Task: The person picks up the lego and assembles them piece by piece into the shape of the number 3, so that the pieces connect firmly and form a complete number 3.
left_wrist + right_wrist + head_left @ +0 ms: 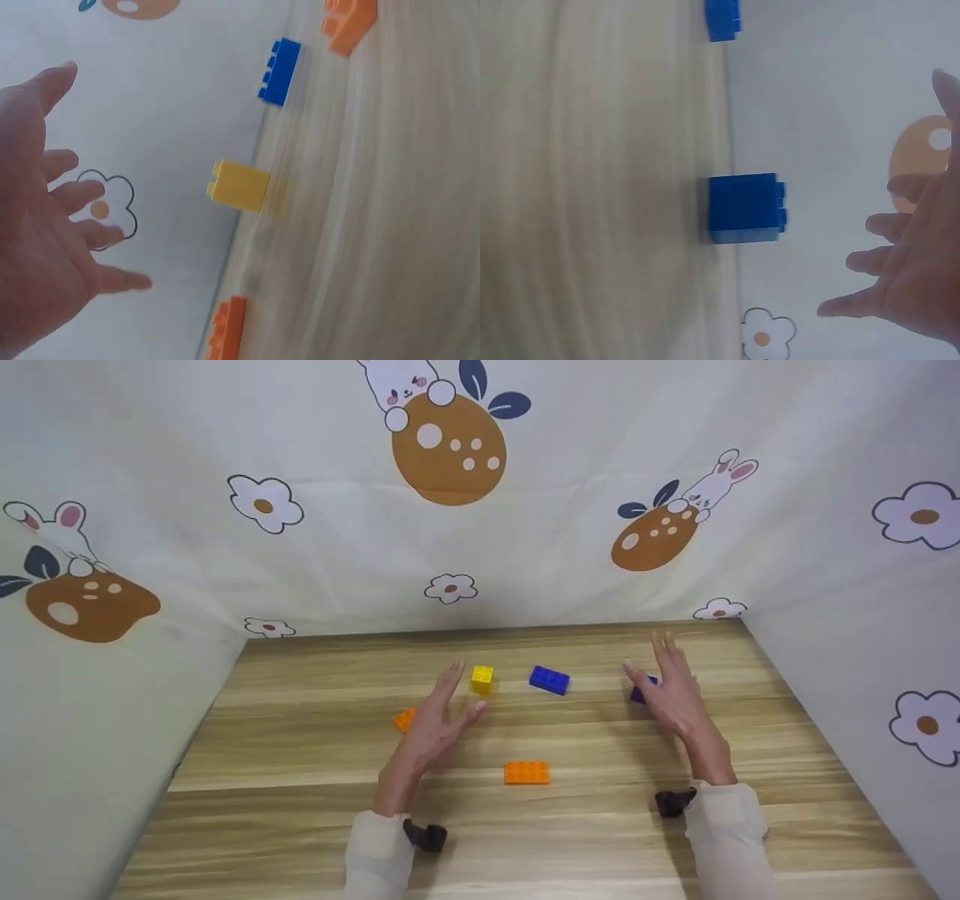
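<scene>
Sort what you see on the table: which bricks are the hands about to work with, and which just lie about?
In hand:
left hand, open, beside the yellow brick
right hand, open, by the small blue brick

Lying about:
long blue brick
orange brick in front
orange brick at left

**Setting: enclosed recording booth, staged tabletop**

A wood-grain surface [300, 750] is enclosed on three sides by a pale cloth backdrop [570, 555] printed with cartoon rabbits, brown eggs and flowers. Only toy building bricks [526, 772] are laid out. Small black cameras [426, 835] are worn at both wrists. A staged data-collection station is indicated rather than a home.
</scene>
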### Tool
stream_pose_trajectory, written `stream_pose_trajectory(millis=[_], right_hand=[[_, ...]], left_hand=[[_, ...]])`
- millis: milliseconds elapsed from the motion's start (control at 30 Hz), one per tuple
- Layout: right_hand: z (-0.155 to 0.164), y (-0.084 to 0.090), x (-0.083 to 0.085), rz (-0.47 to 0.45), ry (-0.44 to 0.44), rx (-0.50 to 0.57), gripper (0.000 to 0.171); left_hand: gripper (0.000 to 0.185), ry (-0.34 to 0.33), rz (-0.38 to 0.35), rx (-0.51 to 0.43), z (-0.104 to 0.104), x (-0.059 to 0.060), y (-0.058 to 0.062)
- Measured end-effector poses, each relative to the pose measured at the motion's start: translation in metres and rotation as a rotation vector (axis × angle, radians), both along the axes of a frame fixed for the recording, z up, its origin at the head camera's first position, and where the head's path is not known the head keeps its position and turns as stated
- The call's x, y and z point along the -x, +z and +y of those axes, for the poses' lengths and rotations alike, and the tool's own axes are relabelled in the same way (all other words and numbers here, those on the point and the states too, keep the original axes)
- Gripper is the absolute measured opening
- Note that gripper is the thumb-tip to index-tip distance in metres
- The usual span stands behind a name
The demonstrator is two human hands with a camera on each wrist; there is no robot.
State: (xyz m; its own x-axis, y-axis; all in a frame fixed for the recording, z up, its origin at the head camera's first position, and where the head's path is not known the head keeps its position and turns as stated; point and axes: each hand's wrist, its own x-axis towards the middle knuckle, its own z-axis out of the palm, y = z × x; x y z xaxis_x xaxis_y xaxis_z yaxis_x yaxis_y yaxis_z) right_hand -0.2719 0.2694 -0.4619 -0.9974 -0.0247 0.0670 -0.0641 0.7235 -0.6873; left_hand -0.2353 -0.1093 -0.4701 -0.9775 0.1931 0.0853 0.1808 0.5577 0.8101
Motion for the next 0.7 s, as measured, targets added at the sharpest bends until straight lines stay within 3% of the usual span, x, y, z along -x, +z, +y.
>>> stream_pose_trajectory(millis=[167,333,433,700], right_hand=[[0.005,0.009,-0.002,0.059,-0.051,0.146,0.083],[0.005,0.008,0.004,0.122,-0.134,0.282,0.072],[0.004,0.004,0.008,0.090,-0.161,0.372,0.066],[0.017,-0.013,0.009,-0.092,-0.165,0.646,0.066]], left_hand=[[0.081,-0.045,-0.066,-0.130,0.004,-0.004,0.000],[0.064,-0.073,-0.127,-0.153,0.003,-0.003,-0.005],[0.056,-0.089,-0.145,-0.134,0.004,-0.001,-0.008],[0.048,-0.201,-0.295,-0.105,0.017,-0.002,-0.024]])
